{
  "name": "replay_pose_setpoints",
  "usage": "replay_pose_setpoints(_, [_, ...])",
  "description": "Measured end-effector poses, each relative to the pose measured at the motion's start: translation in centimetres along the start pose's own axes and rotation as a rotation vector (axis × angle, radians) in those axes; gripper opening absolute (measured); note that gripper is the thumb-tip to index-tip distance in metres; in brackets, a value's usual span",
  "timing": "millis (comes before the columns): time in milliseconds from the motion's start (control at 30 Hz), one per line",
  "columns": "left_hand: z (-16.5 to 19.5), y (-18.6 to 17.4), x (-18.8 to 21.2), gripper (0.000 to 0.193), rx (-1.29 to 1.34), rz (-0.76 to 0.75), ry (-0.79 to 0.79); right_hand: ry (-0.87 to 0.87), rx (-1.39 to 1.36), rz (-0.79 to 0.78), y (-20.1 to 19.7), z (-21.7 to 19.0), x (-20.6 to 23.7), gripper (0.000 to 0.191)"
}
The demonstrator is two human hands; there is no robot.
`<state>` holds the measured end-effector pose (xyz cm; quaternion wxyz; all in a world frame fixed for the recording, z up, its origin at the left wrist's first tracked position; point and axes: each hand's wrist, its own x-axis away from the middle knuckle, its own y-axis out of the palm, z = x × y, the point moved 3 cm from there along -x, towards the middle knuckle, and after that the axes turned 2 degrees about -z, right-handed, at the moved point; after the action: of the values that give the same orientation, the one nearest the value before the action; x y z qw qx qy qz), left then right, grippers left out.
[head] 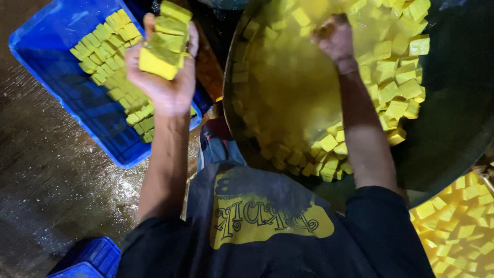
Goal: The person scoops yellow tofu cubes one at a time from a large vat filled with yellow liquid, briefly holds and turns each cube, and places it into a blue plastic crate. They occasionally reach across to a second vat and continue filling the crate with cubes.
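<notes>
1. Closest to the camera is a dark shirt with a yellow print on it.
2. Both arms reach out from the shirt.
3. The left hand is curled around a stack of yellow blocks and holds it up in the air.
4. That hand is above the edge of a blue crate.
5. Rows of yellow blocks lie inside the crate.
6. The crate sits on a wet floor.
7. The right hand is down in a big round pan.
8. The pan holds yellow water and lots of floating blocks.
9. I cannot tell if the right hand holds anything.
10. More blocks are piled at the bottom right.
</notes>
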<state>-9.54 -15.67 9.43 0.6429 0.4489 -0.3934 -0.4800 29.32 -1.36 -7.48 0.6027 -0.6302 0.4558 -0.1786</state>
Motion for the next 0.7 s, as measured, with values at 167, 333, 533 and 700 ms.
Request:
replay_pose_setpoints(167, [-2.1,-0.4,0.4,0.036,-0.011,-0.075,-0.070,0.312,-0.153,-0.169,3.9,-1.6,-0.7,0.038])
replay_pose_setpoints(333, [-1.3,-1.8,1.4,0.036,0.053,-0.025,-0.090,0.274,-0.503,-0.138,2.4,-1.2,0.4,0.019])
replay_pose_setpoints(533, [1.1,-3.3,2.3,0.035,0.105,0.010,-0.089,0.848,-1.274,-0.236,-0.8,-3.5,1.7,0.021])
replay_pose_setpoints(700, [2.6,-6.1,2.9,0.036,0.099,0.086,-0.145,0.836,-1.722,-0.224,-9.2,-14.4,-0.8,0.033])
